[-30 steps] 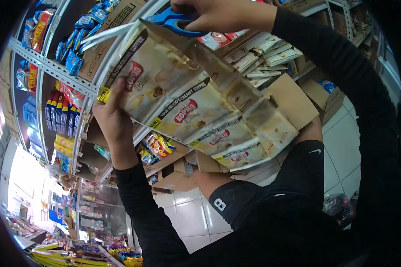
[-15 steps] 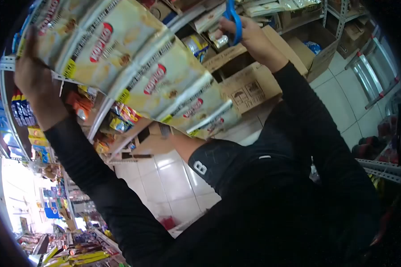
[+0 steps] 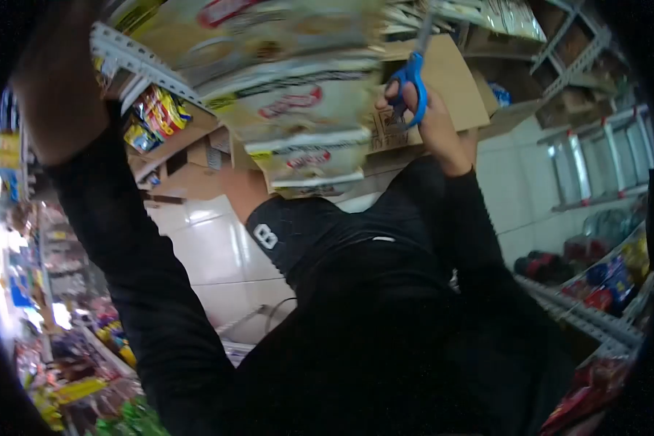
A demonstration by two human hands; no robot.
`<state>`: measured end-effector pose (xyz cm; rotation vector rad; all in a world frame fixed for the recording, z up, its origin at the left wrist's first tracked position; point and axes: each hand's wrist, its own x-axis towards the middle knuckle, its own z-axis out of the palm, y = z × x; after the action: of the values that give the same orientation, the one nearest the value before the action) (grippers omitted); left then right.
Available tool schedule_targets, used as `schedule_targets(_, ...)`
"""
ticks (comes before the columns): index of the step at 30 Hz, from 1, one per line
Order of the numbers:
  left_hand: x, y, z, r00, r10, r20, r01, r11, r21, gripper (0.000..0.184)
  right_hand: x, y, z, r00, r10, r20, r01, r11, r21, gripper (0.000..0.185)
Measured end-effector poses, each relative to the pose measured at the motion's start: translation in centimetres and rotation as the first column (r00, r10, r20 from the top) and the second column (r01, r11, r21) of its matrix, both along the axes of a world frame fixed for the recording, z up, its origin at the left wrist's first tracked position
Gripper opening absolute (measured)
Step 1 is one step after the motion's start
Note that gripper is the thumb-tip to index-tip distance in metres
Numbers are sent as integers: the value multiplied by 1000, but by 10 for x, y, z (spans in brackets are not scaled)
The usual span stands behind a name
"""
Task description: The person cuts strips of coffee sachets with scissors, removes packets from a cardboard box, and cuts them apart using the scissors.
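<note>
A strip of joined Kopiko sachets (image 3: 298,102) hangs in front of me, cream-coloured with red logos, its lower end over my thigh. My left hand (image 3: 62,94) is raised at the upper left beside the strip, smeared by motion. Its fingers run into the dark edge, so I cannot tell whether they hold the strip. Blue-handled scissors (image 3: 417,81) are in my right hand (image 3: 437,123), fingers through the handle loops. The blades point upward, just right of the strip and apart from its lower sachets.
Behind the scissors stands an open cardboard box (image 3: 450,80). Metal shelving (image 3: 149,62) with colourful packets (image 3: 156,120) is on the left. A ladder (image 3: 578,167) lies at the right on the tiled floor (image 3: 218,247). More packed shelves line the lower right and lower left.
The strip has swung from slanting to hanging nearly upright. My left hand has moved up into the corner. My right hand with the scissors appears lower, and the view has turned.
</note>
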<state>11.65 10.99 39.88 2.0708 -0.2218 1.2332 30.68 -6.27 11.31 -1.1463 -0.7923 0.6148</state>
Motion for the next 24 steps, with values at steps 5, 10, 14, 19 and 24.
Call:
schedule_targets(5,-3,-9,-44,996,-19,89,30,992,-121,29,11,-38,-66,409,-416,812,401,882,250,36)
schedule_targets(10,6,-16,-75,984,-40,171,74,977,-198,24,-17,-40,-44,849,-448,-281,511,831,219,32)
schedule_targets(14,14,-18,-99,966,-60,251,123,962,-245,20,-10,-58,-45,889,-420,-183,452,871,193,30)
schedule_targets(19,13,-16,-107,933,-97,346,241,883,-403,19,-25,-71,-52,937,-347,-41,347,938,-7,26)
schedule_targets(24,8,-29,-117,941,-70,331,238,832,-501,26,-42,-74,-67,987,-159,-13,158,987,-40,26)
